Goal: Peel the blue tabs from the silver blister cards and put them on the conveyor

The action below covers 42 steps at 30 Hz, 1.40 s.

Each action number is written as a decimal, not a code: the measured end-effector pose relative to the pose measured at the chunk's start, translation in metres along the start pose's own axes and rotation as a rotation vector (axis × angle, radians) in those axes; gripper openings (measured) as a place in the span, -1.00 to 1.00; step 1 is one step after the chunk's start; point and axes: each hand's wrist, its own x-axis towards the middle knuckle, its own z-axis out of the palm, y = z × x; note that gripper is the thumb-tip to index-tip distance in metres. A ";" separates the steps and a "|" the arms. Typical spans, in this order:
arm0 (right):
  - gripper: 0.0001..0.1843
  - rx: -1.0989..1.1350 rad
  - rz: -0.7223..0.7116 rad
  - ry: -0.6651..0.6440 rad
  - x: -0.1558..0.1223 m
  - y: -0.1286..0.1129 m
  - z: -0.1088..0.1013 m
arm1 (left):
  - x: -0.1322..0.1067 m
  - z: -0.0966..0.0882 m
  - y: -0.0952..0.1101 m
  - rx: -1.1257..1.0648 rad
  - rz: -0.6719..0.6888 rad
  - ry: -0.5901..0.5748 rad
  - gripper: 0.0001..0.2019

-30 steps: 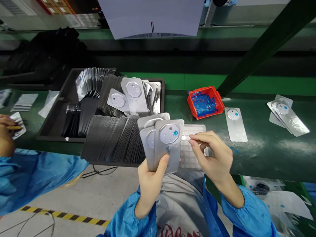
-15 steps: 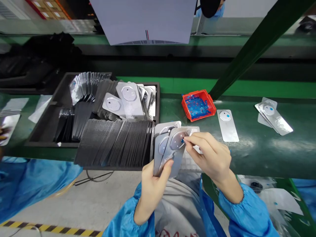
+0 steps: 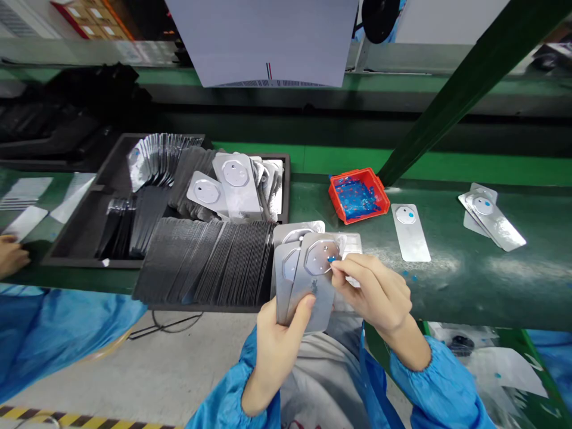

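Note:
My left hand (image 3: pixel 277 354) is closed around a fanned stack of several silver metal plates (image 3: pixel 306 304), thumb on top. The uppermost plate has an octagonal recess (image 3: pixel 316 253) with small holes. Thumb and fingertips of my right hand (image 3: pixel 378 289) pinch a small blue piece (image 3: pixel 331 260) against the right part of that recess. Whether the piece is stuck down cannot be seen. Beyond my hands stands a red bin (image 3: pixel 378 187) of small blue pieces. Right of it lies a single silver plate (image 3: pixel 412 241) with a blue dot near its recess.
At left, a dark tray (image 3: pixel 71 260) holds rows of dark and silver plates (image 3: pixel 236 193). Several more plates (image 3: pixel 503 226) lie far right on the green bench (image 3: pixel 473 286). A green post (image 3: pixel 438 104) slants upward behind the bin. A co-worker's hand (image 3: pixel 12 257) is at the left edge.
My right fingertips stay at the recess, slightly shifted, and the blue piece shows more clearly. The held stack has moved a little left. At the far left, the co-worker's hand has come into view.

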 end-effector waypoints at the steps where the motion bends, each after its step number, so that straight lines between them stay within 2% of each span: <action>1: -0.82 0.012 0.020 0.006 0.001 0.000 0.000 | 0.000 0.000 -0.001 -0.004 -0.005 -0.007 -0.78; 7: -0.74 0.093 0.125 -0.034 0.004 0.002 -0.002 | -0.005 -0.008 -0.014 0.052 -0.102 -0.043 -0.70; 11: -0.77 0.126 0.138 -0.072 0.004 0.004 -0.003 | -0.005 -0.008 -0.010 0.039 -0.115 -0.043 -0.67; 14: -0.79 0.111 0.120 -0.086 0.005 0.004 -0.005 | -0.006 -0.006 -0.006 -0.006 -0.125 -0.093 -0.65; 20: -0.79 0.109 0.106 -0.133 0.007 0.010 -0.005 | -0.011 -0.004 -0.018 -0.001 -0.130 0.008 -0.63; 25: -0.86 0.063 0.132 -0.189 0.001 0.006 -0.007 | -0.008 -0.010 -0.030 0.005 -0.203 -0.077 -0.58; 29: -0.88 0.172 0.299 -0.210 -0.013 0.008 -0.018 | 0.007 -0.008 -0.046 0.067 -0.204 -0.149 -0.56; 31: -0.80 0.199 0.426 -0.172 -0.025 0.032 -0.029 | 0.015 0.000 -0.053 0.089 -0.213 -0.193 -0.53; 32: -0.74 0.155 0.519 -0.152 -0.032 0.052 -0.038 | 0.017 0.005 -0.055 0.095 -0.224 -0.206 -0.51; 33: -0.71 0.074 0.633 -0.132 -0.039 0.076 -0.048 | 0.018 0.010 -0.055 0.093 -0.239 -0.217 -0.49; 35: -0.67 -0.231 0.984 -0.179 -0.055 0.133 -0.072 | 0.016 0.022 -0.050 0.056 -0.281 -0.237 -0.48; 36: -0.61 -0.311 1.080 -0.187 -0.063 0.163 -0.085 | 0.013 0.028 -0.046 0.026 -0.314 -0.260 -0.48; 39: -0.38 -0.404 1.238 -0.233 -0.086 0.235 -0.113 | 0.006 0.046 -0.033 -0.065 -0.452 -0.370 -0.41; 40: -0.35 -0.417 1.266 -0.255 -0.093 0.251 -0.118 | 0.005 0.053 -0.029 -0.081 -0.491 -0.411 -0.37; 42: -0.43 -0.433 1.287 -0.294 -0.104 0.271 -0.124 | 0.005 0.068 -0.023 -0.092 -0.504 -0.460 -0.33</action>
